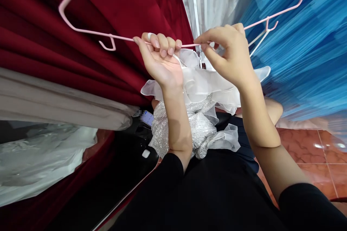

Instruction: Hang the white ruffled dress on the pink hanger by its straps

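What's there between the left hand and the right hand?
A short stretch of the pink hanger's bar spans the gap between the left hand and the right hand, with sheer white ruffles below, in the head view.

Place: likely a dress shop or fitting room
Garments: red drapery, blue tulle, sequined white dress
Hardware: pink hanger
Floor: glossy reddish tiles

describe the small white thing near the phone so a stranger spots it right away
Find the black surface left of the sparkly silver garment. Near its edge lies a small white object with rounded corners. Unlike the phone just above it in the picture, it shows no lit screen.
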Demonstrator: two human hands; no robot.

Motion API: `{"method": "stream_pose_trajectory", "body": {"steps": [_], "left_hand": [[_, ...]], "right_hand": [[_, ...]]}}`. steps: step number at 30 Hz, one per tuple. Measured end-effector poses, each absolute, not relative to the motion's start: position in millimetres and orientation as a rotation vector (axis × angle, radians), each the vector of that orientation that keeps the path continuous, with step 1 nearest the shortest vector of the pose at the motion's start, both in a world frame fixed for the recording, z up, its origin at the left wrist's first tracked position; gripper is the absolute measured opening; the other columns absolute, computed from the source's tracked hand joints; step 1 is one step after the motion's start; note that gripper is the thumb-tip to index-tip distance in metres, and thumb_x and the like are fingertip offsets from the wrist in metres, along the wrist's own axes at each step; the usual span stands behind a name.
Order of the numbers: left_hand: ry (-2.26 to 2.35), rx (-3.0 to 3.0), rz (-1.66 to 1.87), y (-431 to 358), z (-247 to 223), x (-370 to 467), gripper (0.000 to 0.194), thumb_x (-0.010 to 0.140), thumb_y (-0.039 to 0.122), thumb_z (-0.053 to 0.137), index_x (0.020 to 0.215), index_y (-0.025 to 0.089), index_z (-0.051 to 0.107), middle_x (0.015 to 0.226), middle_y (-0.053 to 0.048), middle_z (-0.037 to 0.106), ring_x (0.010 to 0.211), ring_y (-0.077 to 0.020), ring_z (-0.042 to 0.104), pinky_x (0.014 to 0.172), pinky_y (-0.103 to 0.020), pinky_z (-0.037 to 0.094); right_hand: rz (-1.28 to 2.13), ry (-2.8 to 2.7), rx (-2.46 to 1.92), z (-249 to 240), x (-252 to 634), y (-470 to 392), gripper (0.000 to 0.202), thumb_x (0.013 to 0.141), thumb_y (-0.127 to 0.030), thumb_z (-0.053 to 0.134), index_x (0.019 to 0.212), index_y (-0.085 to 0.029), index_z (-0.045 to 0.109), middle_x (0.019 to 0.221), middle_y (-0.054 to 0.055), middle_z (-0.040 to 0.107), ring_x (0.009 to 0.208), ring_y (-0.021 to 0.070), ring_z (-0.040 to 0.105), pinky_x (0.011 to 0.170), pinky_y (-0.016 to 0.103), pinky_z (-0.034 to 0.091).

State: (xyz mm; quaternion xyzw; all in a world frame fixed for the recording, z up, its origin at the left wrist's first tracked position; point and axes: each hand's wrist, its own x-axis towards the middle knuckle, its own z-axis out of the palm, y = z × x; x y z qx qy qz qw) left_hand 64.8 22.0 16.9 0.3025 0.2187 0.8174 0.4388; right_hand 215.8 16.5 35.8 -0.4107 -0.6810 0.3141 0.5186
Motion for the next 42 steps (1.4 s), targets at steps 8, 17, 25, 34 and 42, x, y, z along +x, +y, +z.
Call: {"method": "stream_pose_trajectory", "body": {"steps": [8,17,25,34,42], "left_hand": [[0.494,0.746,1.912,-3,35,58,0.038,0.102,0.046,0.017,0.086,0.019,0.039,0.073,0.003,0.039,0.068,-0.0062,0.054,0.092,-0.03,0.051],[0.851,0.779,2.198,-10,1,16,0.025,0.084,0.015,0.04,0.105,0.025,0.051,0.122,0.0,0.058,0.121,-0.0076,0.055,0.108,-0.023,0.041],[0.819,1.016,2.133,-32,36,2,0.02,0.095,0.031,0.051,0.109,0.024,0.063,0.125,0.006,0.06,0.126,-0.0069,0.053,0.112,-0.025,0.037],[0.86,0.902,2.271,-12,25,9,0.029,0.092,0.034,0.054,0.111,0.012,0.053,0.104,-0.001,0.064,0.087,-0.0038,0.065,0.088,-0.02,0.051],[0.738,0.999,2.444,-12,35,-15,0.025,0.09,0.026,0.053,0.11,0.011,0.056,0.105,-0.003,0.065,0.092,-0.0105,0.067,0.09,-0.024,0.051]], "right_hand": [[0.439,-1.835,-0.982,40,208,12,0.01,0.086,-0.03,0.062,0.081,-0.031,0.07,0.074,-0.003,0.063,0.081,0.0179,0.058,0.102,0.045,0.036],[0.579,-1.677,-0.989,47,195,8,0.009,0.083,-0.03,0.065,0.075,-0.029,0.068,0.07,-0.005,0.06,0.078,0.0148,0.058,0.098,0.041,0.039],[0.608,-1.697,-0.98,42,199,17,0.01,0.082,-0.034,0.067,0.073,-0.029,0.067,0.067,-0.002,0.056,0.081,0.0169,0.057,0.088,0.038,0.045],[0.459,-1.717,-0.984,40,200,14,0.014,0.083,-0.037,0.067,0.075,-0.026,0.065,0.066,-0.002,0.057,0.078,0.0187,0.06,0.091,0.041,0.042],[0.268,-1.81,-0.998,34,199,20,0.015,0.091,-0.034,0.056,0.082,-0.028,0.066,0.072,-0.002,0.063,0.075,0.019,0.057,0.088,0.042,0.038]]}}
